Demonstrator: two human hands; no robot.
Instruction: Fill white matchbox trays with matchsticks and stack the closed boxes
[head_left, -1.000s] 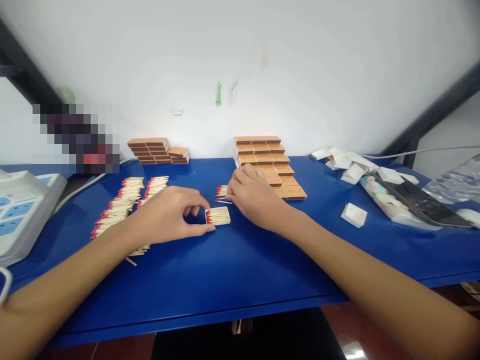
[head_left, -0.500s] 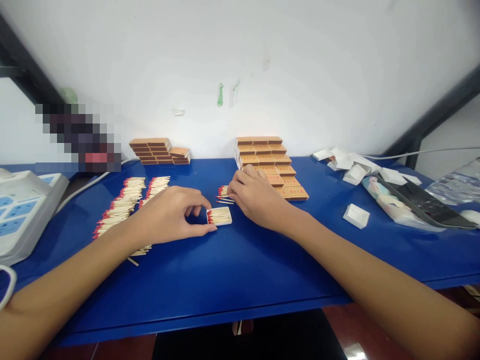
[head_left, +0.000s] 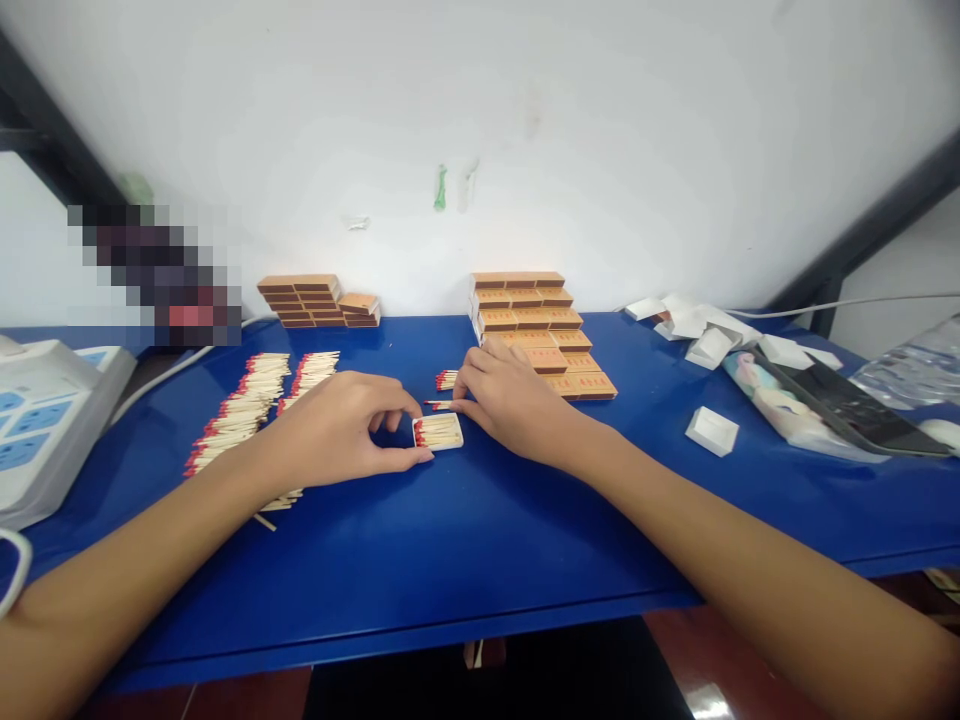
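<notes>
My left hand (head_left: 337,428) pinches the left end of a small white matchbox tray (head_left: 439,431) filled with red-tipped matches, which lies flat on the blue table (head_left: 465,540). My right hand (head_left: 510,398) rests just right of the tray, its fingertips closed on a single match (head_left: 437,405) lying above the tray. A small bunch of loose matches (head_left: 445,379) lies just beyond that.
Rows of loose matches (head_left: 247,410) lie at the left. Stacks of orange matchboxes (head_left: 536,325) and a smaller stack (head_left: 315,301) stand by the wall. Empty white trays (head_left: 709,430) and a plastic bag are at the right. A white power strip (head_left: 45,420) is at the far left.
My right hand has drawn a little toward the tray, pulling one match away from the small bunch. My left hand and the tray have stayed in place.
</notes>
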